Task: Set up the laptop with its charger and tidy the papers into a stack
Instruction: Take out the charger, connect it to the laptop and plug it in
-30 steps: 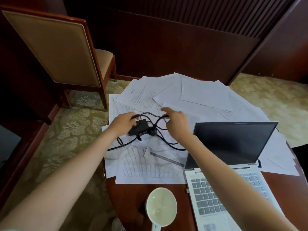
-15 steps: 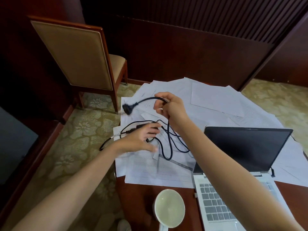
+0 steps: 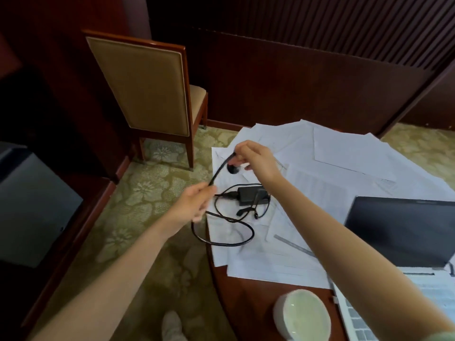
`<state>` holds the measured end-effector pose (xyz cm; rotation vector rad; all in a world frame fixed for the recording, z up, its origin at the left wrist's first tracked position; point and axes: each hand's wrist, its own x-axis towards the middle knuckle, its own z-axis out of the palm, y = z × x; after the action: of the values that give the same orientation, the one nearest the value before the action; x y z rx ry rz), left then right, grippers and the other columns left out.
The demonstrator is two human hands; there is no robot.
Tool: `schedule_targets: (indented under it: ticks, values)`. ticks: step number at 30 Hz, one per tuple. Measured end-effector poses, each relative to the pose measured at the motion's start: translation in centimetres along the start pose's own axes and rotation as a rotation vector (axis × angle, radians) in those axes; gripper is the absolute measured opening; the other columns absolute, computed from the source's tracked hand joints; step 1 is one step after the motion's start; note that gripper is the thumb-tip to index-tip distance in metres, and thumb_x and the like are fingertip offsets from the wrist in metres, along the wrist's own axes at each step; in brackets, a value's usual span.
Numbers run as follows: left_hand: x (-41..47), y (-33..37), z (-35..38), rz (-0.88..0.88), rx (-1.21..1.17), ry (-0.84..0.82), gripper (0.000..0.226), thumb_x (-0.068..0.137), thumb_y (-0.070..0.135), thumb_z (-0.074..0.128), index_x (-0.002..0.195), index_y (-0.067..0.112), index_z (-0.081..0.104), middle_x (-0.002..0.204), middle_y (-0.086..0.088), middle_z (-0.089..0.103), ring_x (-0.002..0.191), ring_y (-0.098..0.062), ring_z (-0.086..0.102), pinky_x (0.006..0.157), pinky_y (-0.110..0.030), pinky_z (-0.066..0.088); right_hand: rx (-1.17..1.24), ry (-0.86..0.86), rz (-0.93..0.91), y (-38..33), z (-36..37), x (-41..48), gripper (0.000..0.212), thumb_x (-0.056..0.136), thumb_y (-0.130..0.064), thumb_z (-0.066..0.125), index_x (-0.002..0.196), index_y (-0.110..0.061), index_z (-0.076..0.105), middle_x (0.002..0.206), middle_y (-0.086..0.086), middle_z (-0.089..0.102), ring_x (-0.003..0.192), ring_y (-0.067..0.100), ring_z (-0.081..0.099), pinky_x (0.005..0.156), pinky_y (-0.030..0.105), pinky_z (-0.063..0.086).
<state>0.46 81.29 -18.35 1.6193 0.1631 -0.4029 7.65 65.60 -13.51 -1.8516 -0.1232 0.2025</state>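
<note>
Dark wood panelling (image 3: pixel 295 82) fills the top of the frame ahead of me, with narrow vertical slats (image 3: pixel 332 25) above it at the upper right. In the upper left stands a wooden chair (image 3: pixel 147 87) with a tan padded back and seat. The reddish curved edge of my table (image 3: pixel 248 299) shows at lower centre. The carpet (image 3: pixel 147 200) is olive-yellow with pale flowers. A dark grey flat surface (image 3: pixel 34 205) sits at the left edge.

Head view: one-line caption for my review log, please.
Left hand and right hand hold the charger cable above scattered papers, power brick resting there, laptop open.
</note>
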Motion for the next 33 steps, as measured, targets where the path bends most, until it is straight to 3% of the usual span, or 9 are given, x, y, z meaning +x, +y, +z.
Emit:
schedule_targets:
  ticks: [4,8,12,15,18,21,25,28,33]
  values:
    - [1.3,1.1,-5.6,0.114,0.227,0.17,0.027,0.093,0.031,0.052,0.069,0.019,0.051,0.055,0.005,0.038,0.041,-0.005,0.031,0.045,-0.021,0.025,-0.214,0.076,0.042,0.2,2.8,0.2,0.017,0.09,-0.013,0.047,0.077,-0.018,0.058,0.065,-0.001,0.069,0.057,0.008,0.054,0.057,0.019,0.041]
    - [3.2,1.0,-8.0,0.202,0.504,0.28,0.018,0.087,0.033,0.061,0.085,0.015,0.059,0.085,0.003,0.063,0.079,-0.013,0.055,0.069,-0.029,0.039,-0.551,0.137,0.021,0.3,4.3,-0.6,0.024,0.086,-0.02,0.055,0.063,-0.023,0.05,0.049,-0.004,0.048,0.048,0.009,0.041,0.051,0.026,0.033]
    - [4.9,1.3,-8.7,0.186,0.795,0.36,0.017,0.089,0.03,0.059,0.093,0.013,0.057,0.08,0.0,0.057,0.075,-0.019,0.055,0.068,-0.031,0.045,-0.478,0.153,0.074,0.6,4.5,-0.6,0.04,0.09,-0.023,0.056,0.056,-0.01,0.038,0.055,0.004,0.036,0.054,0.015,0.036,0.052,0.028,0.028]
    - [6.0,1.3,-8.6,0.097,1.027,0.267,0.021,0.092,0.031,0.054,0.101,0.012,0.055,0.078,0.001,0.057,0.071,-0.018,0.055,0.06,-0.028,0.041,-0.544,0.052,0.235,2.0,4.4,0.2,0.034,0.092,-0.023,0.051,0.063,-0.007,0.042,0.06,0.01,0.044,0.058,0.02,0.044,0.056,0.029,0.033]
    - [7.1,0.6,-7.4,-0.003,1.248,0.155,0.031,0.093,0.033,0.05,0.115,0.011,0.054,0.102,-0.004,0.06,0.095,-0.024,0.059,0.068,-0.027,0.043,-0.642,0.038,0.33,5.0,4.4,0.7,0.036,0.091,-0.021,0.049,0.059,-0.011,0.035,0.063,0.009,0.046,0.067,0.023,0.045,0.06,0.029,0.032]
    - [8.1,-0.7,-5.7,-0.052,1.319,0.059,0.026,0.095,0.029,0.044,0.107,0.008,0.055,0.091,-0.003,0.052,0.087,-0.023,0.056,0.065,-0.027,0.041,-0.726,0.021,0.381,7.7,4.0,1.1,0.032,0.092,-0.019,0.047,0.062,-0.01,0.04,0.068,0.008,0.048,0.073,0.023,0.046,0.057,0.029,0.03]
    - [9.7,-1.6,-5.2,-0.018,1.164,0.008,0.03,0.099,0.034,0.037,0.086,0.012,0.053,0.067,0.001,0.046,0.058,-0.016,0.046,0.049,-0.025,0.032,-0.687,-0.016,0.391,9.9,2.1,2.3,0.027,0.095,-0.018,0.038,0.092,-0.003,0.061,0.101,0.015,0.059,0.099,0.031,0.054,0.08,0.035,0.042]
    - [10.8,-2.2,-6.1,0.03,0.898,0.059,0.034,0.1,0.034,0.035,0.077,0.018,0.055,0.056,0.003,0.04,0.044,-0.013,0.034,0.043,-0.025,0.02,-0.992,-0.118,0.377,11.1,0.7,3.5,0.043,0.09,-0.013,0.044,0.133,-0.015,0.044,0.132,0.009,0.043,0.123,0.031,0.038,0.1,0.041,0.033]
    - [10.7,-2.2,-8.0,0.119,0.426,0.285,0.034,0.1,0.031,0.036,0.077,0.016,0.055,0.055,0.002,0.037,0.043,-0.012,0.029,0.043,-0.022,0.022,-1.353,-0.321,0.243,11.4,2.1,5.4,0.061,0.08,-0.019,0.06,0.136,-0.014,0.035,0.133,0.012,0.036,0.122,0.031,0.034,0.099,0.041,0.032]
